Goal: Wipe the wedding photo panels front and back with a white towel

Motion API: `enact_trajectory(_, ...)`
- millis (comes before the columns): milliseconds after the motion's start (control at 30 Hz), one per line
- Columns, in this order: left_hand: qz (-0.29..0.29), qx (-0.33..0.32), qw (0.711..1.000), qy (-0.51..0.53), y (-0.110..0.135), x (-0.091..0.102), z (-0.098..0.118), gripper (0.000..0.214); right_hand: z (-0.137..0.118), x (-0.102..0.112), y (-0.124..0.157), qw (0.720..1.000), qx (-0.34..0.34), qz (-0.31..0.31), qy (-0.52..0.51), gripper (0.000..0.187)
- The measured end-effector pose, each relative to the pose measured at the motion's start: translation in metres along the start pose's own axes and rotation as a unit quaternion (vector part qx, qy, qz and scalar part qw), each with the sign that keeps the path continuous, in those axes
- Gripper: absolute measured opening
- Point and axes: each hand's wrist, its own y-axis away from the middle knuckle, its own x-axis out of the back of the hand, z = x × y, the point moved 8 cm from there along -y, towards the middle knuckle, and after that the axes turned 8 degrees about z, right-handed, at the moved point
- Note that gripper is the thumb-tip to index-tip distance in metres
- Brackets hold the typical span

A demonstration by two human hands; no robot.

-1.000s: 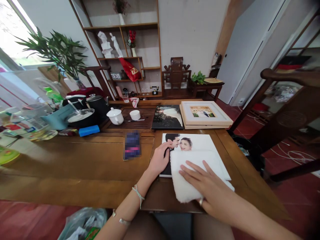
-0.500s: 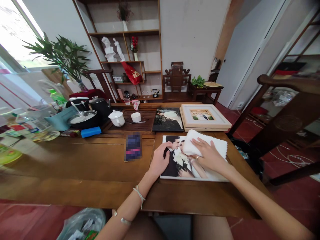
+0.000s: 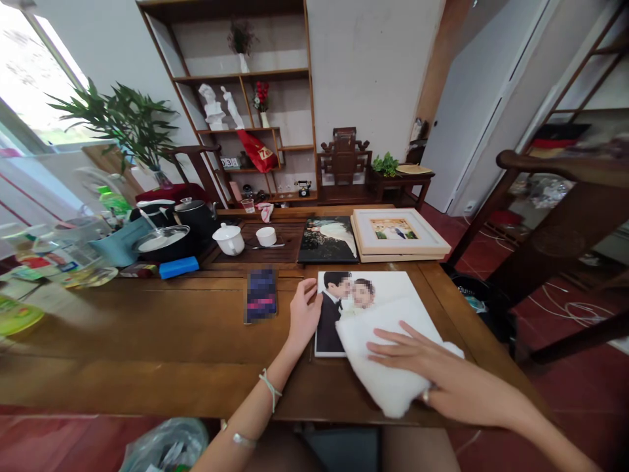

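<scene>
A large photo print (image 3: 388, 288) of a couple lies flat on the wooden table (image 3: 147, 328) in front of me. My left hand (image 3: 303, 314) rests against the print's left edge, fingers extended, holding it in place. My right hand (image 3: 417, 357) lies flat, fingers spread, pressing a white cloth (image 3: 381, 367) onto the near half of the print. The cloth hangs slightly past the print's near edge.
A phone (image 3: 261, 295) lies left of the print. A dark photo print (image 3: 328, 240) and stacked framed pictures (image 3: 398, 233) sit beyond. A tea tray with a teapot (image 3: 228, 238), a cup (image 3: 266, 235), pots and a blue box (image 3: 179, 267) fill the far left. A wooden chair (image 3: 565, 216) stands right.
My right hand has drawn the cloth from the print's far part back down to its near edge. My left hand has stayed at the left edge.
</scene>
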Motion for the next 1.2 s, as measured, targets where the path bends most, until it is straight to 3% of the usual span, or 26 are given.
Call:
enact_trajectory(133,0.003,0.039,0.999,0.028,-0.003,0.001,-0.009,0.028,0.061,0.02,0.032,0.996,-0.06,0.063,-0.005,0.074)
enact_trajectory(233,-0.001,0.142,0.987,0.074,-0.002,0.002,-0.018,0.041,0.093,0.027,0.036,0.987,-0.091,0.133,0.001,0.067)
enact_trajectory(300,-0.01,0.223,0.968,0.113,0.003,0.001,-0.021,0.047,0.098,0.026,0.032,0.98,-0.093,0.172,0.025,0.068)
enact_trajectory(400,-0.047,0.289,0.941,0.168,0.009,0.0,-0.012,0.041,0.081,0.017,0.022,0.972,-0.078,0.209,0.073,0.073)
enact_trajectory(533,-0.049,0.313,0.93,0.184,0.018,0.01,0.014,0.032,0.029,0.005,0.006,0.968,-0.017,0.225,0.113,0.08)
enact_trajectory(700,-0.006,0.293,0.938,0.186,0.036,0.025,0.056,0.036,-0.042,0.005,-0.007,0.955,0.084,0.251,0.135,0.078)
enact_trajectory(833,0.01,0.266,0.948,0.177,0.048,0.031,0.082,0.047,-0.063,0.01,-0.008,0.924,0.131,0.315,0.17,0.076)
enact_trajectory(1000,-0.039,0.194,0.957,0.213,0.049,0.019,0.112,0.052,-0.056,0.028,0.012,0.857,0.213,0.454,0.117,0.065)
enact_trajectory(1067,-0.068,0.175,0.954,0.235,0.05,0.008,0.115,0.053,-0.042,0.045,0.024,0.815,0.176,0.545,0.092,0.059)
enact_trajectory(1133,-0.076,0.178,0.954,0.23,0.054,-0.003,0.105,0.058,-0.02,0.067,0.041,0.739,0.06,0.669,0.05,0.047)
enact_trajectory(1200,-0.011,0.202,0.96,0.195,0.06,-0.005,0.083,0.066,0.007,0.079,0.06,0.634,-0.068,0.768,-0.07,0.04)
